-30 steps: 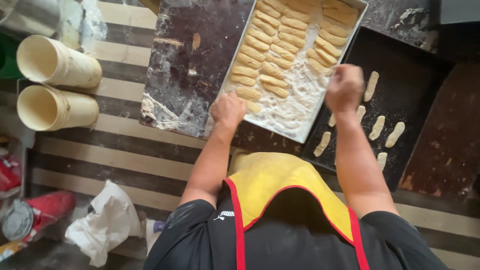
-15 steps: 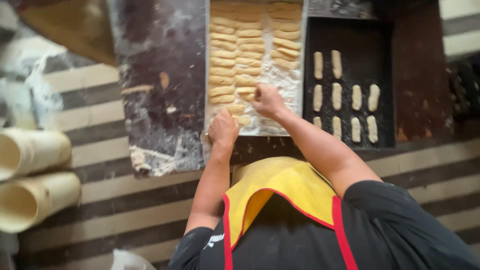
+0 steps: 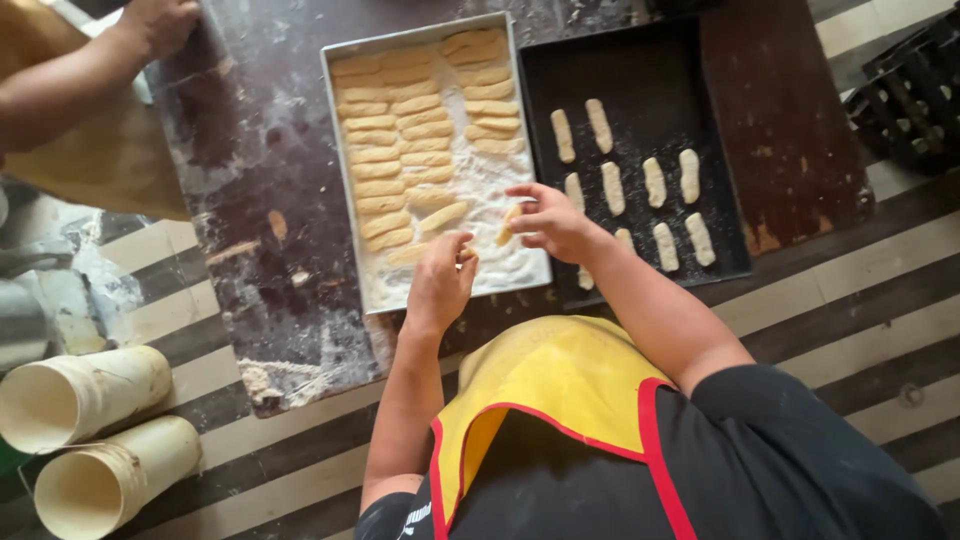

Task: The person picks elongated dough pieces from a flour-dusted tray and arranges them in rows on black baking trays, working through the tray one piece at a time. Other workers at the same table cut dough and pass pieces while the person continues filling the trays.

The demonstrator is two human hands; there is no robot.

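A light metal tray [image 3: 338,70] dusted with flour holds rows of pale dough sticks [image 3: 400,140]. To its right a black baking tray [image 3: 640,70] carries several spaced dough sticks [image 3: 655,182]. My right hand [image 3: 552,222] hovers over the seam between the two trays and pinches one dough stick [image 3: 507,226]. My left hand [image 3: 440,285] rests at the near end of the floured tray, its fingertips closed on a small dough piece [image 3: 466,253]. Another loose stick [image 3: 408,256] lies just left of that hand.
Both trays sit on a dark, flour-smeared table [image 3: 250,200]. Another person's hand [image 3: 155,22] rests at the table's far left corner. Two pale cylindrical containers [image 3: 85,395] lie on the striped floor at the left. A black crate [image 3: 915,85] stands at the far right.
My right hand came back from the black tray to the floured tray and lifted a dough stick. My left hand stayed at the tray's near end. The view shifted.
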